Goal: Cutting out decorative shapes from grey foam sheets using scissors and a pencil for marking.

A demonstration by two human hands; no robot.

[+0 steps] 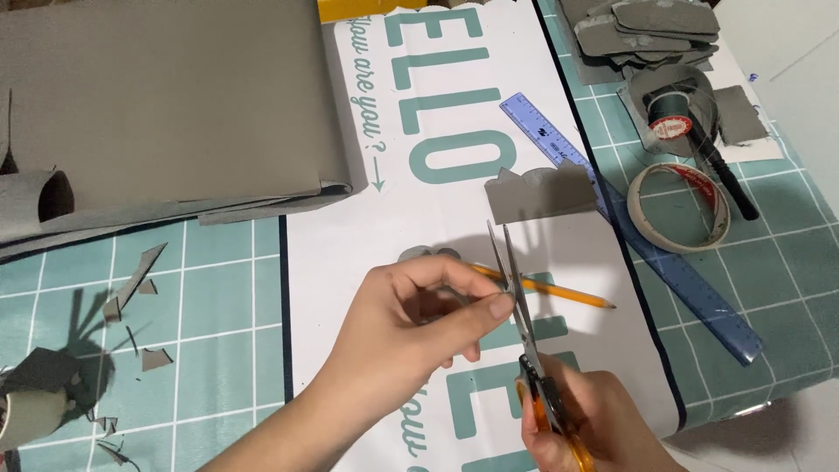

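Note:
My left hand [411, 328] pinches a small grey cutout piece [428, 254], of which only a rounded top edge shows above my fingers. My right hand [594, 419] grips orange-handled scissors [517, 293], whose blades point up and are slightly parted right beside my left fingertips. A yellow pencil [559, 294] lies on the white printed sheet [454, 201] just behind the blades. A grey scrap [540, 192] with a notched top edge lies farther back on the sheet.
A big folded grey sheet [166, 105] fills the back left. Grey offcuts [131, 288] lie scattered on the teal grid mat [210, 323]. On the right are a blue ruler [647, 245], a tape roll [682, 208], a thread spool [671, 114], a black pen [725, 175] and stacked grey cutouts [647, 31].

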